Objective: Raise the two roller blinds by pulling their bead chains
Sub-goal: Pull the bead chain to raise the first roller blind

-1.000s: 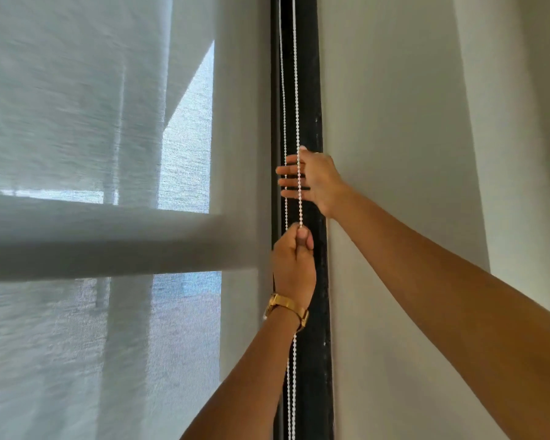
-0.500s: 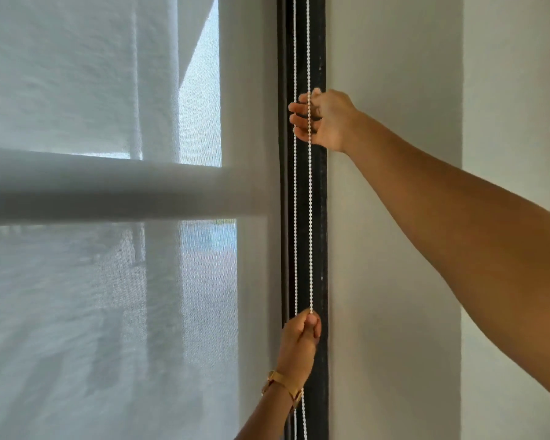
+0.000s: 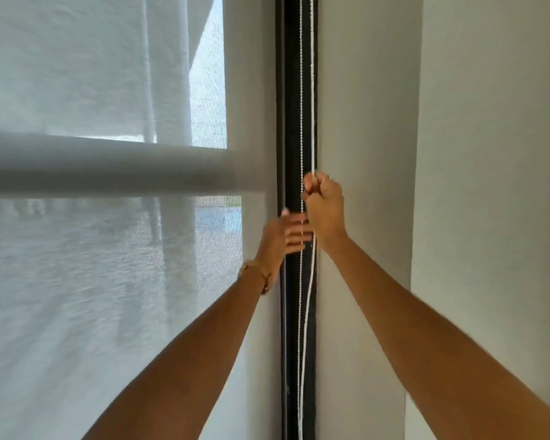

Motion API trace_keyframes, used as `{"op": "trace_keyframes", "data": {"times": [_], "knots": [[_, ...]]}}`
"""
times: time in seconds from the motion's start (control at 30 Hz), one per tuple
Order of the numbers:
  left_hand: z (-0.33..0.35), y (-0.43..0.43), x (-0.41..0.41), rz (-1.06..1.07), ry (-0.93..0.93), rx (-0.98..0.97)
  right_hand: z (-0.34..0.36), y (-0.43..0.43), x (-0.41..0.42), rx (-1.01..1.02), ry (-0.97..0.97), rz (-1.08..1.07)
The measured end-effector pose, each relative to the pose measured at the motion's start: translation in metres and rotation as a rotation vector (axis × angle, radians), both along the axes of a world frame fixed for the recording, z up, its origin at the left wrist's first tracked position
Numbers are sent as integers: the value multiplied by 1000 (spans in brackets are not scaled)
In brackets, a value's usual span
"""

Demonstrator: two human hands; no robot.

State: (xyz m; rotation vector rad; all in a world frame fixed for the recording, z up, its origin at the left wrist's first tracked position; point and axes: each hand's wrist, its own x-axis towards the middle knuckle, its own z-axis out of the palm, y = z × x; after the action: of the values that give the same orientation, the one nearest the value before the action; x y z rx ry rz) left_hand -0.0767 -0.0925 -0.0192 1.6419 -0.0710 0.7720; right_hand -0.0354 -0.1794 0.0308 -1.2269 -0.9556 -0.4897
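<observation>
Sheer blind (image 3: pixel 108 281) fills whole side left of my fingers, window bar showing through it as grey band. Plain wall (image 3: pixel 378 122) just right of my fingers. Black frame strip (image 3: pixel 291 90) runs straight up behind them. My right hand (image 3: pixel 324 211) fisted, fingers clamped on right strand of bead chain (image 3: pixel 311 90). My left hand (image 3: pixel 283 236) just below, fingers spread apart, left strand crossing in front of them, not gripped. Gold watch (image 3: pixel 258 274) on left wrist.
</observation>
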Motion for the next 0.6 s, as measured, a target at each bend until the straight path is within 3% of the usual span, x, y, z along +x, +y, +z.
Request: {"op": "trace_keyframes", "data": {"times": [0.07,0.2,0.33,0.43,0.6], "knots": [[46,-7,1,14,-107,27,-41,1,4,-23,37,10],[133,-32,9,-63,-111,85,-129,4,12,-108,209,-7],[155,-41,15,41,-298,-77,-190,9,11,-144,316,55],[135,-28,17,83,-378,-41,-188,1,11,-189,392,255],[126,6,3,242,-437,55,-124,-9,25,-176,508,429]]}}
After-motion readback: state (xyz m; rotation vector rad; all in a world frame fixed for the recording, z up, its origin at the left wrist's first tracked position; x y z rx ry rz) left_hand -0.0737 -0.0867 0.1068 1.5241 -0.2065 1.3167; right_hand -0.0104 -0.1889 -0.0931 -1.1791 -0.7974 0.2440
